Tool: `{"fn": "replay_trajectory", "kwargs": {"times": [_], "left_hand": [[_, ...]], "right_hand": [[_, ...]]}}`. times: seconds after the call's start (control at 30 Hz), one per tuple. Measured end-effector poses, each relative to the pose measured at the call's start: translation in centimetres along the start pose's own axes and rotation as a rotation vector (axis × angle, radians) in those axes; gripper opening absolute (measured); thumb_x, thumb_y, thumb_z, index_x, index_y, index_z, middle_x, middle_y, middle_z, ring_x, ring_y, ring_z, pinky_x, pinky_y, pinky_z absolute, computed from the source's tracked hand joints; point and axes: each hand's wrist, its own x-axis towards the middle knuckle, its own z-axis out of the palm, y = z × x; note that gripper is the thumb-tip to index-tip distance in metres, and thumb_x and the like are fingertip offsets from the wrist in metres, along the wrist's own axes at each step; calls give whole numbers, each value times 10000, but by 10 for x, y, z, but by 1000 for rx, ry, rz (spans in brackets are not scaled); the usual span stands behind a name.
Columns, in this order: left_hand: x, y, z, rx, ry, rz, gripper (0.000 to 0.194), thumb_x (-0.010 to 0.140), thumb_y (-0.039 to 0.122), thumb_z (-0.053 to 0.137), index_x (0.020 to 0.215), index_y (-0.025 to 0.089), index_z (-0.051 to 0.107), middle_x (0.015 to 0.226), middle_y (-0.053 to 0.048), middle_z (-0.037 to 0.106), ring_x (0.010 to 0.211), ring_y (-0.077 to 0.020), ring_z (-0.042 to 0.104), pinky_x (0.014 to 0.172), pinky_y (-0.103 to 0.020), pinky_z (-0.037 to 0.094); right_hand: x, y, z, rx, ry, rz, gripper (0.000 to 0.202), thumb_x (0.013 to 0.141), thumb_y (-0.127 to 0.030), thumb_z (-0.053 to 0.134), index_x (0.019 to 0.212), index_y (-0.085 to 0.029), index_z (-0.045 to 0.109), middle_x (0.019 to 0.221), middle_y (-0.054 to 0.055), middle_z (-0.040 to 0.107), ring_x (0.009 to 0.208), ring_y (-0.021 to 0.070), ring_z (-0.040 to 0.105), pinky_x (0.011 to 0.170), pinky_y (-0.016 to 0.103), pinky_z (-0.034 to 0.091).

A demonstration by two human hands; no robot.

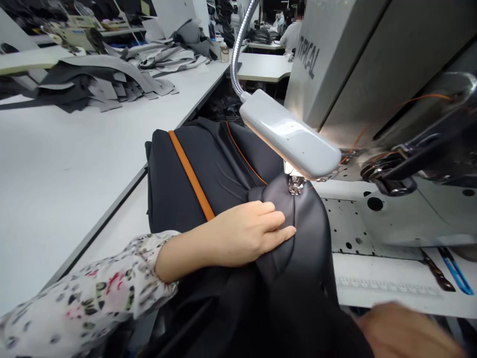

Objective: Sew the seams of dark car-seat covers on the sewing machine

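Observation:
A large piece of black material [313, 233] with an orange stripe [192, 176] and thin orange stitching lies across the sewing machine bed and hangs over the front edge. My left hand [248, 232] rests on it with curled fingers, just in front of the presser foot [296, 185]; whether it pinches the material is hidden. The presser foot sits on a seam in the material. My right hand [406, 332] is at the bottom right beside the material's edge, smeared by motion, its fingers not distinguishable.
A white lamp [290, 134] on a bendy neck hangs over the needle area. Right of the bed lie a ruler [387, 286], a brown-handled tool [438, 272] and a blue tool [456, 271]. Grey fabric pieces [108, 82] cover the back left table. A person [292, 36] sits far behind.

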Motion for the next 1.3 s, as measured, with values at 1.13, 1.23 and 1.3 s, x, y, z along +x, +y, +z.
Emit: {"fn": "replay_trajectory", "kwargs": {"times": [1.13, 1.23, 1.3], "left_hand": [[7, -34, 4, -264, -130, -110, 662, 836, 11, 508, 1444, 246, 628, 1534, 0, 591, 993, -231, 518, 848, -364, 429], [7, -37, 6, -282, -97, -77, 676, 803, -12, 500, 1411, 238, 658, 1536, 35, 586, 953, -227, 494, 826, -353, 427], [7, -39, 7, -294, -92, -60, 695, 777, -10, 512, 1402, 253, 665, 1538, 47, 582, 946, -227, 486, 825, -350, 431]], "right_hand": [[75, 16, -17, -456, -83, -68, 427, 1067, -177, 389, 1442, -210, 591, 1378, 6, 705, 1127, 244, 612, 875, 433, 386], [77, 14, -17, -456, -82, -78, 417, 1078, -157, 366, 1415, -184, 608, 1374, 11, 707, 1105, 226, 596, 859, 404, 386], [79, 13, -17, -455, -79, -79, 420, 1076, -146, 359, 1406, -186, 615, 1370, 5, 709, 1108, 226, 583, 859, 398, 382]]}}
